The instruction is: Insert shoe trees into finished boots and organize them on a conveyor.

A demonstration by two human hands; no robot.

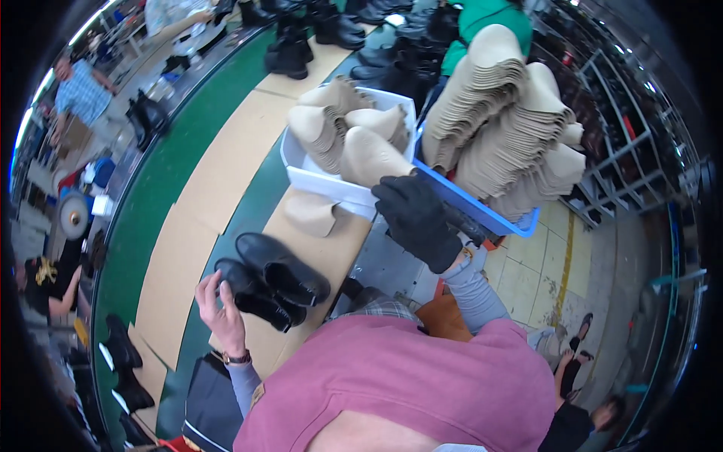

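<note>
Shoe workshop: black shoes (pixel 257 249), green worktop (pixel 162 169).

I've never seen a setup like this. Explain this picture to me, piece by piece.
There is no machine doing the handling here: these are a person's own hands. The one wide, bent-looking picture comes from a fisheye camera on that person's head, looking down.

The left hand is bare, fingers spread, beside a pair of black shoes. I see nothing held in it. The shoes lie on a tan board, with a loose beige shell near them.

The right hand wears a black glove and is at the edge of another beige shell in a white bin; whether it grips is hidden. A blue bin alongside holds tall stacks of similar shells.
</note>
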